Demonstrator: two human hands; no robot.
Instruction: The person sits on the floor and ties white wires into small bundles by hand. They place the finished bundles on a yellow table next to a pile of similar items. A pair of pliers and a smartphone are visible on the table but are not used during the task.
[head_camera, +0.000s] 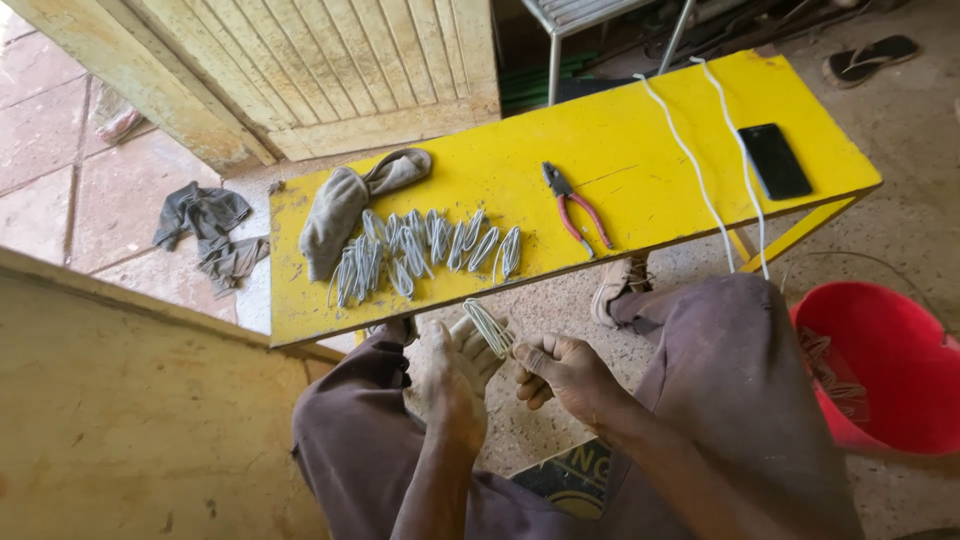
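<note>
I sit at a low yellow bench (640, 150). My left hand (458, 368), wearing a pale glove on the fingers, holds a small folded coil of white wire (488, 326) just below the bench's front edge. My right hand (568, 370) pinches the same coil from the right. On the bench lie several finished wire coils (430, 248) in a row, a grey cloth glove (345, 200) to their left, and red-handled pliers (575, 208) to their right.
Two long white wires (700, 170) run across the bench's right part beside a black phone (774, 160). A red bucket (890, 360) stands at my right knee. A dark rag (210, 225) lies on the floor at left; a wooden door (320, 60) leans behind.
</note>
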